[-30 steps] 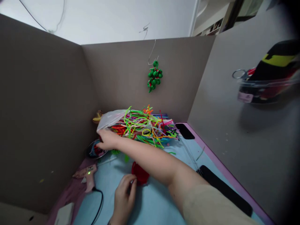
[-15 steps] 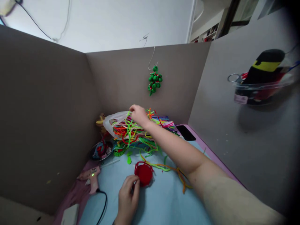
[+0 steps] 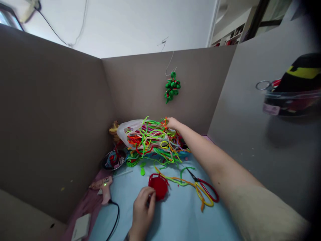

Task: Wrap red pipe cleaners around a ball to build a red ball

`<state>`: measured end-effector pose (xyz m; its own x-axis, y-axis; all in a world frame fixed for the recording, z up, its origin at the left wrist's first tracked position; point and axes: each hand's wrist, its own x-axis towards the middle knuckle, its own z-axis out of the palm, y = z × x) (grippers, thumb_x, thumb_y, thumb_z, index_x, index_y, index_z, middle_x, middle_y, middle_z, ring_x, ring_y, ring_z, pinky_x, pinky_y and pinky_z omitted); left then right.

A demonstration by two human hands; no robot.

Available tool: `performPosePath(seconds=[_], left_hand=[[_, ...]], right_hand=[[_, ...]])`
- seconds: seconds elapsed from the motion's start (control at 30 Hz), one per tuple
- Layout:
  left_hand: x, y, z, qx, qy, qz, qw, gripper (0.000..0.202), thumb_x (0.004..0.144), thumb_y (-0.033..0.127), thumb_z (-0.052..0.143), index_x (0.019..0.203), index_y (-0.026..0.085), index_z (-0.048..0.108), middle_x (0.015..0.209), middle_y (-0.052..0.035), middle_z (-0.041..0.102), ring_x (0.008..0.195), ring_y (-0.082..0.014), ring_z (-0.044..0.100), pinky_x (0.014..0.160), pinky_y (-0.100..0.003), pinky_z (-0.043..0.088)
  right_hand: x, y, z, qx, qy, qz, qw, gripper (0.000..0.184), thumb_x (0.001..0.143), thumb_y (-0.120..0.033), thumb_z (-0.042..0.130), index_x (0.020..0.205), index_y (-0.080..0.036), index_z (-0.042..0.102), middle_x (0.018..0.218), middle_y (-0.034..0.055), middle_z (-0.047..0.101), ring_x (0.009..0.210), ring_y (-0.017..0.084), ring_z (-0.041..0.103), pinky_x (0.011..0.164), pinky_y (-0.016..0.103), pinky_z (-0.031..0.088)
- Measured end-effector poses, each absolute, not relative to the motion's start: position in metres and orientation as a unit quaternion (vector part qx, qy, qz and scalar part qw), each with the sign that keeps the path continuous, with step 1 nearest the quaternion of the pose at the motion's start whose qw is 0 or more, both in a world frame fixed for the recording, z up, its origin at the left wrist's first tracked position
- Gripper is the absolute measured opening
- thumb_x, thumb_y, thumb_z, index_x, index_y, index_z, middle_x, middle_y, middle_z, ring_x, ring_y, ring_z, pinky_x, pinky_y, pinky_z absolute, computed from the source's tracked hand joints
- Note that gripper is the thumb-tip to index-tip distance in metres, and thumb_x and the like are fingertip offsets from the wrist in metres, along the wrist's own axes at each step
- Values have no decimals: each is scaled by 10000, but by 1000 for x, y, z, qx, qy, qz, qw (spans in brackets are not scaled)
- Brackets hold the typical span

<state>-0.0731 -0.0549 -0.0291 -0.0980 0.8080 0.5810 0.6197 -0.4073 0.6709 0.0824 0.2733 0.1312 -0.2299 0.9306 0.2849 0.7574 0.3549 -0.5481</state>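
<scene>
A round, fuzzy red piece (image 3: 159, 189) with a loop of red strand at its upper edge lies low on the blue mat. My left hand (image 3: 144, 208) pinches its lower left edge between thumb and fingers. Farther off, a tangled heap of pipe cleaners (image 3: 152, 137) in many colours spills from a clear plastic bag (image 3: 122, 132). My right hand (image 3: 173, 123) reaches to the heap's back right, its fingers closed around an orange pipe cleaner (image 3: 165, 122); its fingertips are partly hidden. Scissors (image 3: 204, 188) with red and yellow handles rest beneath my right forearm.
Left of the mat lies a pink glue gun (image 3: 104, 187) with a lit green light and black cord. Beyond it is a metal bowl (image 3: 102, 164) of small pieces. A green bunch ornament (image 3: 172, 87) hangs at the back panel; a clear holder (image 3: 288, 103) is on the right panel.
My right hand has moved rightward across the heap and down to the orange pipe cleaner. The scissors have come into sight from behind my forearm. My left hand keeps its hold.
</scene>
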Motion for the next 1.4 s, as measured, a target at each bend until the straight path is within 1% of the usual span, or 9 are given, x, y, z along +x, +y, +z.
performPosePath(seconds=[0.13,0.27,0.4,0.57,0.8,1.0,1.1,1.3,1.4], left_hand=[[-75,-56,-30,665,537,510,97,138,867,200,500,864,188,637,841,-76,667,788,-178,642,691,-282,536],[-75,-56,-31,666,536,509,100,149,874,212,488,863,186,634,843,-85,664,792,-182,641,697,-292,536],[-75,-56,-30,669,537,504,102,150,870,210,491,872,183,638,850,-84,666,799,-183,641,706,-295,535],[-74,-57,-28,671,533,507,93,144,863,203,496,873,181,639,856,-74,668,807,-175,642,716,-285,531],[-74,-58,-25,666,546,503,75,168,866,237,484,854,177,641,841,-79,672,793,-181,642,708,-302,534],[-74,-57,-26,664,552,500,67,166,866,240,486,858,179,640,856,-76,674,812,-183,643,728,-307,532],[-72,-57,-26,658,556,506,54,152,860,231,498,873,181,641,868,-73,674,823,-184,642,736,-310,531],[-60,-44,-12,699,529,477,55,168,863,217,491,898,191,653,956,-87,676,930,-198,624,836,-356,513],[-53,-24,14,721,520,456,25,228,877,226,469,1017,204,648,1117,-104,642,1068,-226,576,911,-413,476]], right_hand=[[81,274,127,-558,-760,127,308,94,663,-210,707,726,-141,712,687,52,699,679,172,630,672,238,457],[102,276,150,-568,-726,78,379,199,795,-261,557,846,-144,711,846,82,717,782,184,640,706,249,454],[131,274,180,-562,-712,50,417,216,789,-277,558,861,-135,704,850,84,715,799,190,637,721,259,457],[152,267,200,-532,-697,53,478,185,779,-248,564,848,-125,683,753,72,699,705,175,633,697,274,485],[162,259,207,-506,-634,195,550,49,769,-163,589,786,-119,603,573,22,604,494,142,601,556,293,531],[169,251,217,-466,-583,224,627,43,817,-172,526,817,-144,557,601,1,592,492,114,600,561,276,553],[174,246,221,-433,-597,238,631,59,809,-187,540,773,-144,558,610,10,592,503,119,603,561,278,552],[205,247,240,-462,-607,66,643,97,791,-205,543,800,-128,601,650,22,595,567,142,604,627,316,537],[225,248,254,-490,-596,-13,636,120,807,-205,523,796,-127,615,691,47,607,662,174,619,730,373,519]])
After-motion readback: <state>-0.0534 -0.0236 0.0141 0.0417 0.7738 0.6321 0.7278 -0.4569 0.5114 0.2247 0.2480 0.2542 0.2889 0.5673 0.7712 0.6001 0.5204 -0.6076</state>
